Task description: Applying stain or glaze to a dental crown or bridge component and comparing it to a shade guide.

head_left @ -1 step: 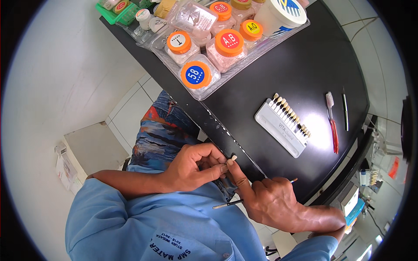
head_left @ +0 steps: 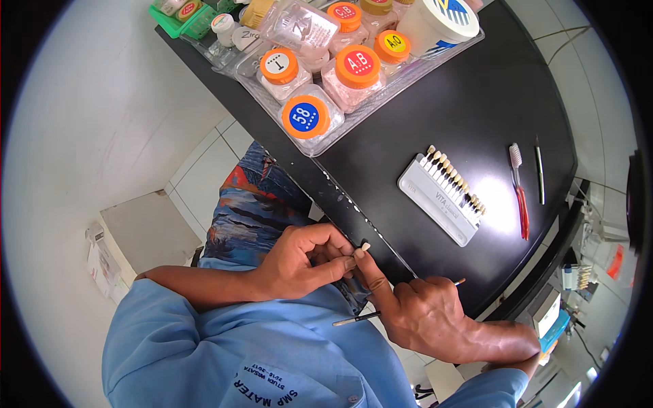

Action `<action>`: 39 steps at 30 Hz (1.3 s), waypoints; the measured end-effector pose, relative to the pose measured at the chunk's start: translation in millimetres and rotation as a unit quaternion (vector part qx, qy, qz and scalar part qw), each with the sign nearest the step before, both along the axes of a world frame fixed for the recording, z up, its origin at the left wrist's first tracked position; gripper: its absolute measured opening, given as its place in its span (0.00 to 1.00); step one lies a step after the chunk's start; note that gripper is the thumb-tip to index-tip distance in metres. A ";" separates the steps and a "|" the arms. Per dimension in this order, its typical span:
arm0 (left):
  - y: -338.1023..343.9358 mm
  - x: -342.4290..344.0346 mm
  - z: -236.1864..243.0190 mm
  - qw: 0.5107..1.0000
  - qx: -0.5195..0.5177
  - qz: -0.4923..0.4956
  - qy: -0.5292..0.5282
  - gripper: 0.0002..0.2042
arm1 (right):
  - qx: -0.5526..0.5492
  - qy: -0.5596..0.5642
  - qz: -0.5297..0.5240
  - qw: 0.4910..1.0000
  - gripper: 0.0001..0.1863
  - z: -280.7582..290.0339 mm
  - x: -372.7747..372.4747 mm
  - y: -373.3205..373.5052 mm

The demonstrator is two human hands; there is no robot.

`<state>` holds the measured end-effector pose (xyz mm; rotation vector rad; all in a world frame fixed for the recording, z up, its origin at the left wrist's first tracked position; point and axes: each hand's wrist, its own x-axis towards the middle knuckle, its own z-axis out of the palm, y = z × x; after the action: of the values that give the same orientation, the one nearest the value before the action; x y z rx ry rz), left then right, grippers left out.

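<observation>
Near the table's front edge, a small cream tooth crown (head_left: 366, 247) shows at the fingertips of both hands. My left hand (head_left: 296, 262) is closed, thumb and forefinger pinched beside the crown; its other fingers curl under, partly hidden. My right hand (head_left: 428, 316) reaches in from the right with its index finger stretched out, the tip touching the crown. Its remaining fingers are folded round a thin brush (head_left: 371, 315) with a dark handle. One end of the brush points left over my blue shirt, and the other sticks out beyond the knuckles.
On the black table (head_left: 476, 102) lies a grey shade guide (head_left: 435, 199) with a row of tooth samples. Right of it are a red toothbrush (head_left: 520, 194) and a slim pen-like tool (head_left: 540, 173). A clear tray (head_left: 401, 80) of orange-lidded jars stands at the back left.
</observation>
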<state>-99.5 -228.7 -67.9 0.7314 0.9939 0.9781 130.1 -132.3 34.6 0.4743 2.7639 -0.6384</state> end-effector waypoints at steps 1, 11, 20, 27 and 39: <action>0.3 -0.5 0.0 1.000 0.003 -0.008 0.012 0.05 | -0.004 0.002 -0.005 1.000 0.44 0.2 0.0 0.5; 2.1 0.8 0.0 1.000 0.018 -0.002 0.019 0.04 | 0.020 -0.014 0.003 1.000 0.44 -0.5 0.9 0.4; -4.1 2.1 -7.7 1.000 0.022 0.000 -0.001 0.04 | 0.074 0.000 0.022 0.997 0.42 0.7 6.7 1.5; 8.9 1.2 28.1 0.995 0.075 0.064 0.014 0.05 | 0.007 0.315 -0.165 0.934 0.20 3.9 20.9 41.2; 132.2 62.8 32.9 0.949 0.283 0.025 0.138 0.03 | -0.443 0.337 -0.441 0.704 0.18 5.5 46.8 86.5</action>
<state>-36.7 -96.5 -35.0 1.3555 0.9801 1.2462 176.9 -45.9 40.0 1.5181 2.0617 -2.6044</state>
